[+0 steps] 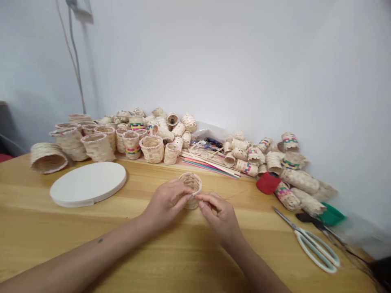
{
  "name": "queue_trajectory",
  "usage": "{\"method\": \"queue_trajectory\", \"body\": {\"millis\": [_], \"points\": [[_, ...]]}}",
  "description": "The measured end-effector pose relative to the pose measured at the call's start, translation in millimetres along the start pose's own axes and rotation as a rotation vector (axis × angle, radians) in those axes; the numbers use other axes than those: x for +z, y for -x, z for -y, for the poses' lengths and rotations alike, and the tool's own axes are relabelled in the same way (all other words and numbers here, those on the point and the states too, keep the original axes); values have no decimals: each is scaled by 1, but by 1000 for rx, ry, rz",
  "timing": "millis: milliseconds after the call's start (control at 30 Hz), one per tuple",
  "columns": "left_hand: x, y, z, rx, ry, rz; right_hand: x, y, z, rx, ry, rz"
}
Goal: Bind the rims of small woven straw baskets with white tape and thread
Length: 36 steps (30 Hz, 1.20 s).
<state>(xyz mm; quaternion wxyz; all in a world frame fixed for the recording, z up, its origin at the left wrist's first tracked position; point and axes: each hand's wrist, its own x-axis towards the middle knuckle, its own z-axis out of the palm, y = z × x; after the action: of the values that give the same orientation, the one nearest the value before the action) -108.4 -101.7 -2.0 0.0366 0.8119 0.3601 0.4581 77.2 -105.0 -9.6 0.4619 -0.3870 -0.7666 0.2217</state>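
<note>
A small, pale woven basket (pixel 196 182) stands upright on the wooden table in front of me, its round mouth facing up. My left hand (pixel 169 200) grips its near left side, thumb and fingers closed at the rim. At the near right of the same rim, my right hand (pixel 220 215) is closed in a pinch, fingertips close to my left thumb. Whatever lies between the right fingertips is too small to make out. A faint thin line, perhaps a strand, runs over the table beyond my right hand.
Several woven baskets (pixel 152 149) crowd the back left, beside a white round disc (pixel 88 183). Coloured strips (pixel 210 166) lie at the back middle. More woven pieces (pixel 299 180) are heaped at right, near scissors (pixel 316 248), a black-handled tool (pixel 310 219) with a cord, and a wall behind.
</note>
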Motion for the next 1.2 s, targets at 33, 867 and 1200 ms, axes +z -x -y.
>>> {"method": "queue_trajectory", "body": {"millis": [33,867,1200], "points": [[0,0,0,-5,-1,3,0,0,0,-2,-1,-4],[6,3,-3,299,-282,-94,11,4,4,400,-381,50],[12,6,-1,379,-337,-25,8,0,-4,438,-430,84]]}}
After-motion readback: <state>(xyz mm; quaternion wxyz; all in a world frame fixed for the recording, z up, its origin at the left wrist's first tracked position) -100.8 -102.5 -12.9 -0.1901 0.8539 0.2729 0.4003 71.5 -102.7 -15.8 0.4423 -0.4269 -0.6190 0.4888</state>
